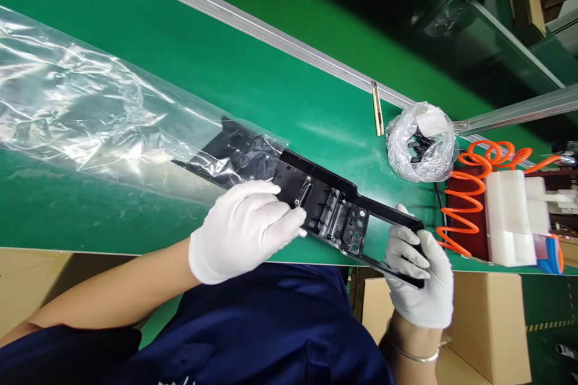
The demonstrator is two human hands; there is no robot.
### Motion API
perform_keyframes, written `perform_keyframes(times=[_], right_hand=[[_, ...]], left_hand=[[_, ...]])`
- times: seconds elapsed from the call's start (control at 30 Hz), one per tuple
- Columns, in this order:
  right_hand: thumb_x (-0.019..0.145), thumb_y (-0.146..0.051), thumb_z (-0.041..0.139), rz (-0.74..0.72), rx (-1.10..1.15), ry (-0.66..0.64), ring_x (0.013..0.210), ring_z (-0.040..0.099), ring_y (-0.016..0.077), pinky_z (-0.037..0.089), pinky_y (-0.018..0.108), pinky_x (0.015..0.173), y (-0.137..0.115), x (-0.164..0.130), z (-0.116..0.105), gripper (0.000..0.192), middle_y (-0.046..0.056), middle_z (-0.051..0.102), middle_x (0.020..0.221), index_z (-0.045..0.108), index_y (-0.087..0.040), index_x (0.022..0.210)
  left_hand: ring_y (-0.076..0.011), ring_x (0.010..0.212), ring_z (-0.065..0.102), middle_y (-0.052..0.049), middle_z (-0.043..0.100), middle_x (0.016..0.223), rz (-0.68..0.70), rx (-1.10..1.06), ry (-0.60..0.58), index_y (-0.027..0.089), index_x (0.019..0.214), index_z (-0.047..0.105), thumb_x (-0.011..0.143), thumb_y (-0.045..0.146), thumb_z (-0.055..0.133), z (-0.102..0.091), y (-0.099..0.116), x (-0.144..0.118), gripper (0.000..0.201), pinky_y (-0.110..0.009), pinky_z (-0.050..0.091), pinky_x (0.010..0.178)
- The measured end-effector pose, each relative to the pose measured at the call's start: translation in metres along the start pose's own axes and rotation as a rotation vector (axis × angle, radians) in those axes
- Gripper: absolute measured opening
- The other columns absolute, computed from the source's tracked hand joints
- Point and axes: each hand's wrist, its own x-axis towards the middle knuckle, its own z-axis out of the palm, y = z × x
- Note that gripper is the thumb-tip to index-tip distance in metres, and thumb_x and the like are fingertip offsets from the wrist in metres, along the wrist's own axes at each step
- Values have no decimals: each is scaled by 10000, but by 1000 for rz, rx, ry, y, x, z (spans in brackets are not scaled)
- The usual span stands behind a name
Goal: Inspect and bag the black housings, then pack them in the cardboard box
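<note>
A long black plastic frame [334, 207] with holes and ribs lies slanted on the green belt [189, 54]. Its far left end sits inside a large clear plastic bag [90, 114]. My left hand [246, 228], in a white glove, is closed over the middle of the frame at the bag's mouth, with its fingertips on the ribbed part. At the frame's right end, near the belt's front edge, my gloved right hand [422, 277] grips the thin open loop.
A small clear bag of black parts [419, 144] lies right of the frame, with a thin tan stick [377, 108] beside it. An orange coiled hose [469, 198] and a white block [510, 216] stand at far right. Cardboard boxes [487, 325] sit below the belt; a metal rail [271, 30] runs behind.
</note>
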Motion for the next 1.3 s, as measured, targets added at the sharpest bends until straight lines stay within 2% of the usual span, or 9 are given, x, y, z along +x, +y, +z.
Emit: perform_keyframes(times=[0.17, 0.4, 0.57, 0.7, 0.83, 0.97, 1.1, 1.2, 1.3], right_hand=[[881, -203, 723, -113, -119, 82, 476, 314, -8, 356, -16, 395, 3, -3, 8, 437, -70, 454, 751, 637, -270, 1304], [859, -272, 715, -186, -286, 152, 490, 155, 38, 316, 55, 353, 7, 0, 11, 412, -63, 373, 733, 695, -234, 1269], [843, -275, 716, -213, -309, 144, 514, 98, 47, 256, 68, 340, 9, 1, 9, 398, -61, 354, 741, 716, -213, 1236], [850, -288, 705, -231, -326, 125, 514, 108, 48, 240, 88, 352, 11, -2, 9, 407, -60, 372, 746, 705, -277, 1257], [840, -297, 724, -240, -337, 100, 511, 142, 43, 251, 103, 370, 12, -5, 6, 433, -59, 401, 754, 697, -294, 1272], [826, -307, 744, -238, -329, 65, 505, 173, 39, 251, 120, 375, 13, -6, 0, 424, -58, 422, 760, 705, -284, 1248], [811, -334, 757, -216, -346, 31, 495, 203, 39, 248, 142, 375, 15, -6, -6, 454, -61, 452, 761, 687, -295, 1258], [782, -315, 786, -219, -366, 25, 477, 225, 30, 243, 150, 376, 19, -8, -7, 506, -68, 470, 753, 664, -292, 1272], [786, -268, 789, -252, -382, 45, 455, 251, 21, 239, 148, 381, 21, -10, -7, 545, -78, 458, 722, 635, -285, 1309]], left_hand=[[-149, 548, 561, 7, 603, 585, 29, -11, -82, 186, 707, 650, 1014, 227, 554, 2, 2, 1, 325, -319, 563, 769], [-153, 550, 550, 15, 573, 579, 28, -24, -124, 191, 716, 638, 1014, 243, 560, 4, 3, 1, 312, -320, 546, 755], [-168, 589, 593, 11, 615, 634, -5, 26, -123, 221, 846, 652, 1006, 294, 539, -24, -2, 10, 209, -348, 565, 733], [-179, 523, 513, 12, 507, 559, 45, 278, -178, 237, 985, 706, 1013, 215, 456, -47, -21, 14, 252, -305, 404, 517], [-152, 428, 389, 26, 393, 506, 107, 145, -293, 265, 1164, 738, 1074, 441, 339, -47, -43, 15, 446, -288, 354, 498], [-127, 438, 442, 39, 394, 495, 3, -20, -423, 225, 850, 750, 1041, 608, 382, -36, -55, 21, 564, -306, 493, 639], [-127, 422, 456, 20, 400, 466, 120, 81, -537, 196, 547, 572, 1025, 622, 394, -25, -63, 33, 665, -279, 464, 570], [-117, 397, 408, 13, 435, 480, 152, 239, -577, 184, 545, 577, 1044, 540, 365, -23, -60, 43, 649, -258, 369, 482], [-116, 447, 428, -5, 524, 533, 185, 242, -628, 134, 761, 725, 1072, 374, 260, -23, -43, 48, 609, -243, 351, 497]])
